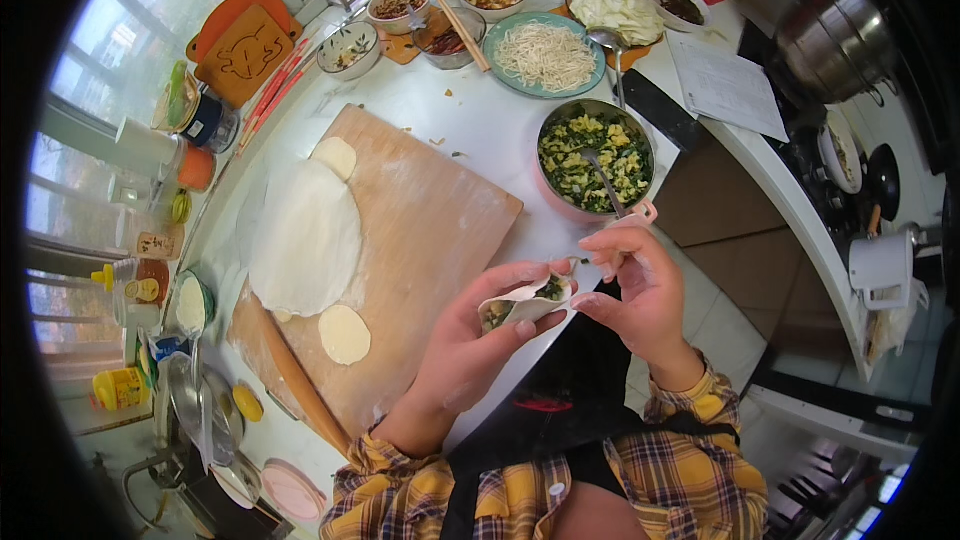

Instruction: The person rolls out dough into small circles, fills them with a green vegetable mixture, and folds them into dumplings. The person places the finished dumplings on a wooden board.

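Note:
A dough wrapper (534,305) folded around green and yellow filling lies in my left hand (480,337), its thumb and fingers closed about it. Filling shows at both ends of the fold. Just right of it, my right hand (637,296) has its thumb and fingers apart, with a small green bit near the index fingertip. Above both hands is a pink pot (555,199) of egg and chopped-greens filling (589,157) with a spoon (604,184) in it. Flat dough rounds (345,335) and a white cloth-like sheet (307,240) lie on the floured wooden board (427,202).
A rolling pin (300,382) rests along the board's lower left. Behind stand a plate of noodles (544,55), several bowls (349,50) and cabbage leaves (615,11). Jars (196,165) line the window side. A steel steamer pot (832,37) stands on the stove at right.

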A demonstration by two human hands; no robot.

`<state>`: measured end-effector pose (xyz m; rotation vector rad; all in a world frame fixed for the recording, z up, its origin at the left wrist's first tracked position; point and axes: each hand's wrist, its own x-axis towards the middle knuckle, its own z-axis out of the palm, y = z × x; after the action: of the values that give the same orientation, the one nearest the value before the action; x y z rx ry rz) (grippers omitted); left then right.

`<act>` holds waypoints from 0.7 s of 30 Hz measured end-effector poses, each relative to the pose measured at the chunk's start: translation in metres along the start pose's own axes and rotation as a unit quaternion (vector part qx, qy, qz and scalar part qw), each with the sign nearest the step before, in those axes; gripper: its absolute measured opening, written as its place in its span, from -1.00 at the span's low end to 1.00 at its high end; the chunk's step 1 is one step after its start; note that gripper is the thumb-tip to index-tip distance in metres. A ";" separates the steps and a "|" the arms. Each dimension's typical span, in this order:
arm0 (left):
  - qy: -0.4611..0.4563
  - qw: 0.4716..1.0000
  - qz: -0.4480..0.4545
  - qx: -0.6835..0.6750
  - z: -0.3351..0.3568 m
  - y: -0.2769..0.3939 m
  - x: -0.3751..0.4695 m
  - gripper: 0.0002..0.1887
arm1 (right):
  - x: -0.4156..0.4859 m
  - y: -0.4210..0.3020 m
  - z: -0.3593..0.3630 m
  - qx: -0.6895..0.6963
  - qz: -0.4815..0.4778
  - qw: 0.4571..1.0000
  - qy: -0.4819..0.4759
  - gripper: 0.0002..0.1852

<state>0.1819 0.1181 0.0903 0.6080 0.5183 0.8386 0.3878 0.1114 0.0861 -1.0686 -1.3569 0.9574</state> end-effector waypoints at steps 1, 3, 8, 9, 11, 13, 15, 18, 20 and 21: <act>0.008 1.000 -0.003 0.010 0.000 0.001 0.000 -0.49 | -0.002 0.004 -0.001 0.058 0.020 0.998 -0.006 -0.51; 0.011 1.000 -0.007 0.017 0.000 0.001 0.000 -0.49 | -0.006 0.011 -0.002 0.075 0.055 0.995 -0.021 -0.52; -0.008 1.000 0.007 -0.001 0.001 -0.001 0.002 -0.52 | -0.012 0.011 0.000 0.009 0.033 0.999 0.025 -0.61; -0.002 1.000 0.005 0.015 0.001 -0.001 0.002 -0.52 | -0.011 0.008 -0.001 -0.054 -0.010 0.998 0.009 -0.63; 0.001 1.000 0.009 0.027 0.003 -0.001 0.002 -0.51 | -0.010 0.002 -0.003 -0.140 -0.056 0.989 -0.009 -0.67; 0.001 1.000 0.008 0.024 0.004 -0.001 0.003 -0.51 | -0.009 -0.003 -0.003 -0.187 -0.061 0.980 -0.018 -0.70; 0.002 1.000 0.006 0.026 0.004 -0.001 0.003 -0.50 | -0.006 -0.005 -0.004 -0.200 -0.098 0.974 -0.033 -0.69; 0.004 1.000 0.001 0.029 0.004 0.000 0.002 -0.50 | -0.005 -0.005 -0.002 -0.204 -0.113 0.972 -0.022 -0.78; 0.004 1.000 -0.003 0.025 0.004 0.000 0.002 -0.51 | -0.005 -0.004 -0.002 -0.210 -0.116 0.971 -0.023 -0.78; 0.004 1.000 -0.003 0.022 0.004 0.000 0.002 -0.52 | -0.005 -0.004 -0.003 -0.217 -0.119 0.968 -0.033 -0.77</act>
<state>0.1853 0.1186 0.0928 0.6423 0.5473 0.8256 0.3902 0.1055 0.0890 -1.1673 -1.7568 0.5323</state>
